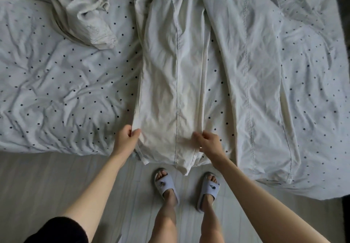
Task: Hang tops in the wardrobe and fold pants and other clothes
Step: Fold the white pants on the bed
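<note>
Pinching hem corners of left trouser leg (170,83): left hand (126,138) on outer edge, right hand (209,142) on inner. White trousers (217,63) spread on dotted bedsheet (56,81), long axis running straight away from grip; waist far. Fold likely goes forward.

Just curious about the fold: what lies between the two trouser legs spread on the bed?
In the head view, a bare strip of dotted bedsheet shows between the left leg, whose hem both hands pinch, and the right leg. Nothing else lies there.
</note>
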